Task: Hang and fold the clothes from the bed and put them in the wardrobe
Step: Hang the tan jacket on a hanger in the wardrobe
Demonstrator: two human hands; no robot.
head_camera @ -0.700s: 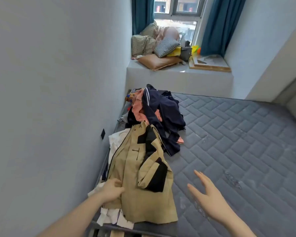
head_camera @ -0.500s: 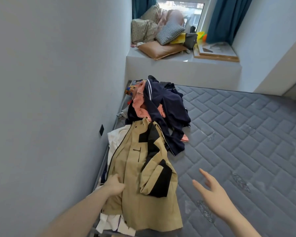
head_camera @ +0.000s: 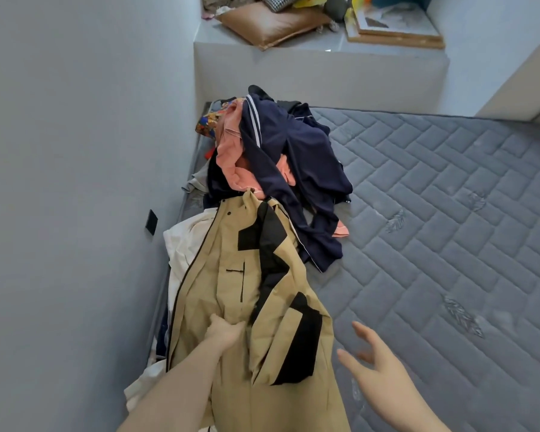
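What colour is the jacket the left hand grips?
Tan jacket with black panels, gripped by the left hand; head view.

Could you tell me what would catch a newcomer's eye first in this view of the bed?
The tan jacket with black patches lies along the wall side of the grey quilted mattress, and the left hand grips its fabric. Beyond it sits a tumbled heap with a navy garment over a pink one. The right hand hovers open over the mattress, beside the jacket.

head view | faces forward-down | close above bed (head_camera: 449, 244) edge | single view
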